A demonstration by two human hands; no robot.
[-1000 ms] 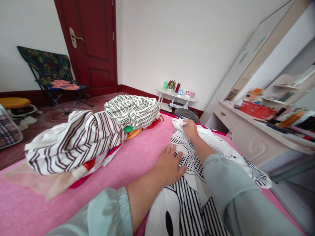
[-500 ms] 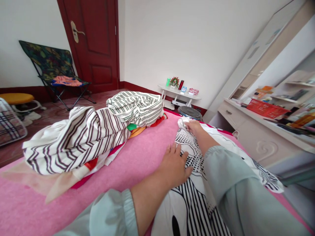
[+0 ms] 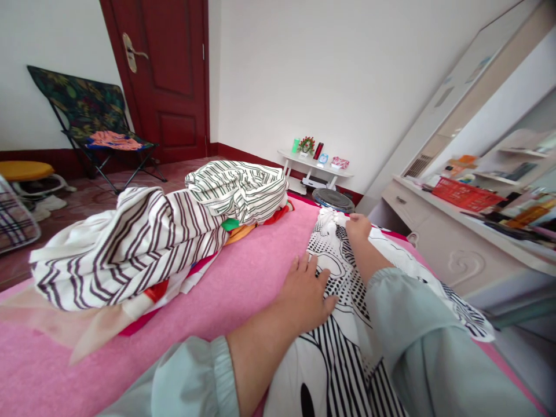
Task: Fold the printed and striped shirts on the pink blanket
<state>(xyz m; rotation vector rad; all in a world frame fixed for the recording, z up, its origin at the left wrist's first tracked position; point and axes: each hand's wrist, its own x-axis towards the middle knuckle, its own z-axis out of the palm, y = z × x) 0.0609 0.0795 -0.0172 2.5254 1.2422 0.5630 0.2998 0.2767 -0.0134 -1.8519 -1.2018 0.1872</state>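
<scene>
A white cloth with black stripes, dots and curved lines (image 3: 324,359) lies lengthwise on a pink bedspread (image 3: 256,272). My left hand (image 3: 306,295) rests palm down on its left part, fingers spread. Farther up, by the crumpled far end, my right hand (image 3: 359,231) is closed on the cloth; its fingertips are partly hidden. More of the cloth spreads out right of my right forearm, down to the bed's edge. My sleeves cover parts of it.
Two bunched striped cloths (image 3: 143,249) lie on the bed at left, over coloured fabric. Beyond the bed stand a folding chair (image 3: 82,110), a low white shelf (image 3: 315,159) and a round dark lid (image 3: 333,198). A dresser (image 3: 456,231) with a red basket (image 3: 467,194) flanks the right side.
My right hand has moved a little right, away from the cloth's crumpled far end, and the dotted part beneath is more exposed. My left hand stays flat in nearly the same place.
</scene>
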